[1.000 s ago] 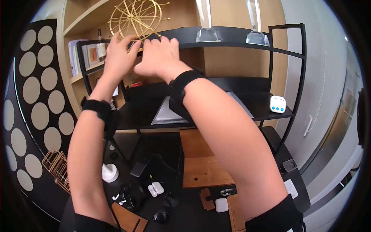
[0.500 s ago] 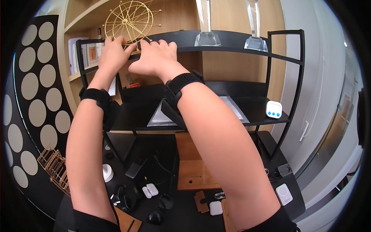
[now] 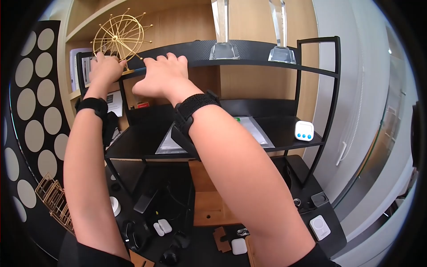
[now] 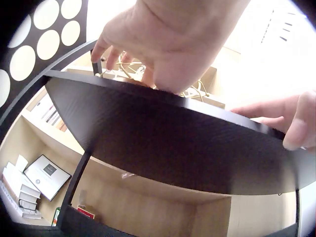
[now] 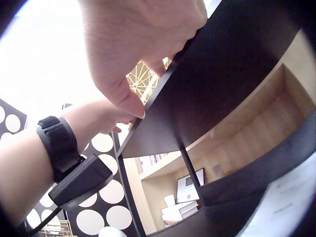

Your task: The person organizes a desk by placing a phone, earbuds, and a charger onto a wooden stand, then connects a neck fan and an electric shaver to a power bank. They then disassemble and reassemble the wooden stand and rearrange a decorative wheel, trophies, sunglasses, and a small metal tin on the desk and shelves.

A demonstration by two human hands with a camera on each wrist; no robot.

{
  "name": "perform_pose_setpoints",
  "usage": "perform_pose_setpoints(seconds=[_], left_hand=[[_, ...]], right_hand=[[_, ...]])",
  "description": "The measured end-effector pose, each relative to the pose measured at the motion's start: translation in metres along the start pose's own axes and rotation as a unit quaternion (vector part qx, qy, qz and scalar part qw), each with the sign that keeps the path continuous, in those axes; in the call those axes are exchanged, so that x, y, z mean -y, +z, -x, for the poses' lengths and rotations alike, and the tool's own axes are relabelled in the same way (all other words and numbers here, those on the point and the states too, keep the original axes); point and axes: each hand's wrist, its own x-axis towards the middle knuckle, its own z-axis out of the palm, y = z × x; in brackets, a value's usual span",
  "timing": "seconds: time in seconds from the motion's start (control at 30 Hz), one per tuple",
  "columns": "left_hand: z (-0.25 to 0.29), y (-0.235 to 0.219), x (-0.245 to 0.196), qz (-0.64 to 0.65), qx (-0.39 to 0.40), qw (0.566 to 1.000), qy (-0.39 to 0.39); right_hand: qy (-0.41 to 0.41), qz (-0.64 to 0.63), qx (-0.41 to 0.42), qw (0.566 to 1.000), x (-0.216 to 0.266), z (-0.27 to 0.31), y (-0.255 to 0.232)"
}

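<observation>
A gold model Ferris wheel [image 3: 116, 39] stands at the left end of the rack's black top shelf [image 3: 253, 63]. My left hand [image 3: 106, 70] holds it low down, with gold rods showing between thumb and fingers in the left wrist view. Part of its base is hidden behind that hand. My right hand [image 3: 163, 76] is to the right of the wheel, apart from it. Its spread fingers reach over the shelf's front edge, and in the right wrist view the thumb [image 5: 132, 104] lies at that edge.
Two clear crystal trophies [image 3: 223, 50] stand farther right on the top shelf. On the shelf below are clear plastic sleeves [image 3: 255, 133] and a white device with blue buttons [image 3: 304, 131]. The desk beneath bears a brown leather mat [image 3: 209, 209], earbuds [image 3: 163, 227] and sunglasses.
The Ferris wheel has moved left along the top shelf together with my left hand. My right hand has stayed near its place on the shelf, so the gap between the hands has grown.
</observation>
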Motion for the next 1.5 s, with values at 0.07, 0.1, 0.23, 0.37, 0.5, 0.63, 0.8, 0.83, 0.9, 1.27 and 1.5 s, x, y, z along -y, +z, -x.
perform_pose_setpoints(seconds=[0.07, 0.1, 0.23, 0.37, 0.5, 0.63, 0.8, 0.83, 0.9, 1.27, 1.5], left_hand=[[0.001, 0.003, 0.001, 0.002, -0.016, 1.0, -0.007], [0.002, 0.002, 0.0, 0.009, -0.018, 1.0, -0.008], [0.008, 0.001, -0.002, 0.026, -0.036, 0.999, -0.002], [0.016, 0.003, 0.0, 0.056, -0.09, 0.994, -0.006], [0.023, 0.018, 0.019, 0.143, -0.236, 0.958, 0.081], [0.069, -0.016, 0.03, 0.153, -0.244, 0.941, 0.178], [0.168, -0.082, 0.029, 0.157, -0.162, 0.903, 0.366], [0.189, -0.095, 0.027, 0.126, -0.131, 0.904, 0.388], [0.224, -0.116, 0.02, 0.108, -0.063, 0.89, 0.439], [0.348, -0.149, -0.002, 0.234, 0.076, 0.841, 0.481], [0.414, -0.117, -0.021, 0.315, 0.175, 0.767, 0.531]], right_hand=[[0.0, -0.004, -0.004, 1.0, 0.0, 0.001, 0.0], [-0.001, 0.001, -0.004, 1.0, 0.0, 0.002, 0.0], [-0.004, 0.015, 0.013, 1.0, 0.001, 0.005, -0.002], [0.001, 0.013, 0.017, 1.0, 0.001, 0.005, -0.004], [0.002, -0.047, -0.012, 0.999, -0.001, 0.002, -0.001], [-0.076, -0.29, -0.169, 0.939, -0.018, 0.006, 0.0], [-0.001, -0.434, -0.179, 0.883, -0.011, 0.087, -0.013], [-0.021, -0.43, -0.166, 0.887, -0.01, 0.104, -0.015], [-0.051, -0.42, -0.137, 0.896, -0.007, 0.134, -0.018], [-0.099, -0.369, -0.078, 0.921, -0.005, 0.289, -0.053], [0.111, -0.664, 0.11, 0.731, -0.03, 0.401, -0.019]])
